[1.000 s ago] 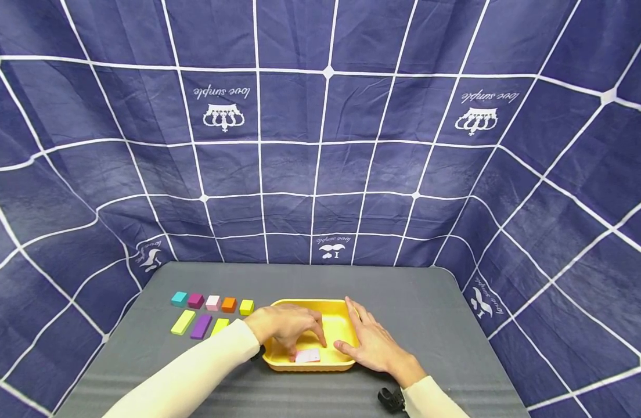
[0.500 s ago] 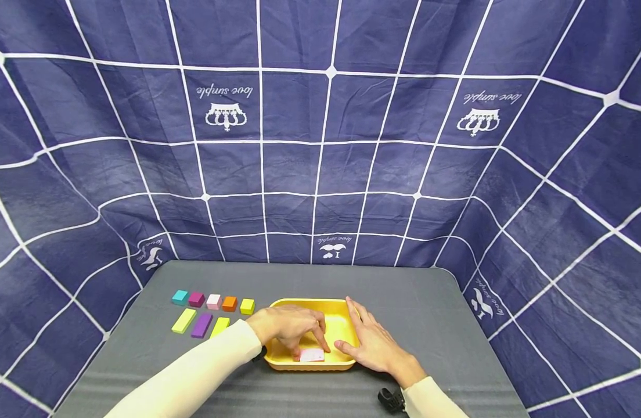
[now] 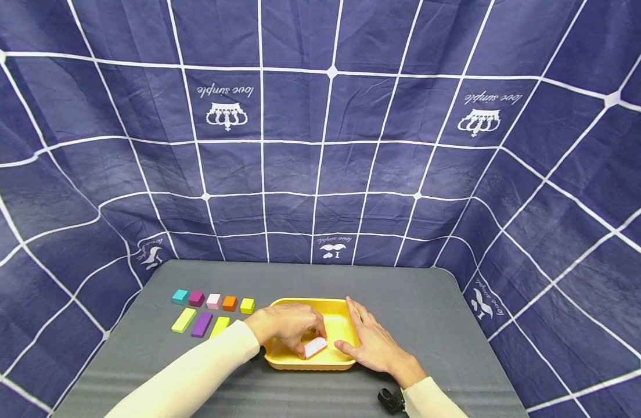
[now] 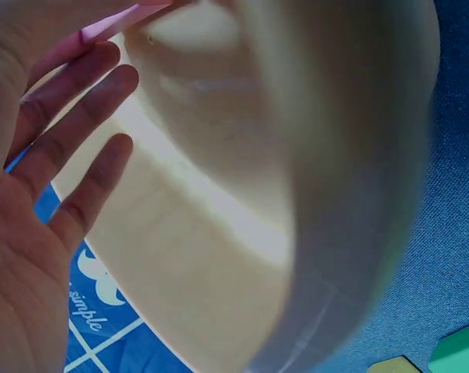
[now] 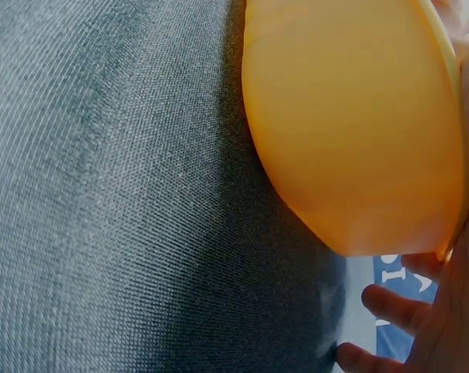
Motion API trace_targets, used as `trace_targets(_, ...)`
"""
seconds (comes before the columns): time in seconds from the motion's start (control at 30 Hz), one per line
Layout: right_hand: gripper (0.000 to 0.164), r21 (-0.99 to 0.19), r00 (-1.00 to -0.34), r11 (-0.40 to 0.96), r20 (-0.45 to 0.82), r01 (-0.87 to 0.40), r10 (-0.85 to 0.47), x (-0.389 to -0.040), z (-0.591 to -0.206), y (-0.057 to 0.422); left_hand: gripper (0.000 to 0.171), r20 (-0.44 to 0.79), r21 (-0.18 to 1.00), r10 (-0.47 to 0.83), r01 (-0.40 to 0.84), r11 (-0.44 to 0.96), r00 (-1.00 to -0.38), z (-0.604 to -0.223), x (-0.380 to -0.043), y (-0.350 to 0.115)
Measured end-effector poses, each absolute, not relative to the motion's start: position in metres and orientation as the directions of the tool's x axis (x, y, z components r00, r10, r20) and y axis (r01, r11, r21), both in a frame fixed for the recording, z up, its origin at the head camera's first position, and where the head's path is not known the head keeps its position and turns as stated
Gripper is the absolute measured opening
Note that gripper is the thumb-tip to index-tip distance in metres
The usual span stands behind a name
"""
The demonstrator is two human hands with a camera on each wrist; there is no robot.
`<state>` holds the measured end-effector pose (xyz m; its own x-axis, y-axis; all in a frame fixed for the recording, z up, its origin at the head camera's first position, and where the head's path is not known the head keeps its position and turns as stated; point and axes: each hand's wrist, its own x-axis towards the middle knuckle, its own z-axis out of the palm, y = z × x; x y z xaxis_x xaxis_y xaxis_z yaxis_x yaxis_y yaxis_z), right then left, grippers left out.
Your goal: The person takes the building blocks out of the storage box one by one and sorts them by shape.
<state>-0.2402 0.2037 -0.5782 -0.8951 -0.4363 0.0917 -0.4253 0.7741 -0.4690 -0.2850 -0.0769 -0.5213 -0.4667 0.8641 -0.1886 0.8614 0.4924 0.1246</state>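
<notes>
A shallow yellow plastic tray (image 3: 278,367) stands at the front middle of the grey table. My left hand (image 3: 291,326) reaches down into it from the left and pinches a flat pink block (image 3: 315,347) between thumb and forefinger. The block lies at a slant in the head view. In the left wrist view the pink block (image 4: 114,27) shows at the top, and the other fingers (image 4: 87,116) are spread away from it. My right hand (image 3: 378,345) rests along the tray's right rim, fingers straight on the outside and thumb over the inner side.
Left of the tray, small blocks lie in two rows: cyan (image 3: 180,297), magenta (image 3: 196,299), pale pink (image 3: 213,301), orange (image 3: 229,303) and yellow (image 3: 247,306) cubes, then longer flat ones, one purple (image 3: 201,325). A dark blue printed cloth (image 3: 320,174) hangs behind and at both sides.
Inside the tray, the pink block has turned from lying level along the front wall to a slant and shifted slightly right; my left fingers have closed on it. The right hand stays put.
</notes>
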Motion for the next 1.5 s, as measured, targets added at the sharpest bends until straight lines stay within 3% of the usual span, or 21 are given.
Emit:
trace_targets(0.6,0.113,-0.482,-0.898,0.773,0.077,-0.413,-0.432,-0.239,-0.576,0.202,0.055,-0.108,0.259,0.84,0.801,0.54,-0.532,-0.511,-0.282,-0.089)
trace_targets(1.5,0.111,-0.49,-0.904,0.772,0.088,-0.406,-0.419,-0.238,-0.578,0.202,0.049,0.125,0.218,0.761,0.766,0.604,-0.636,-0.51,-0.256,-0.126)
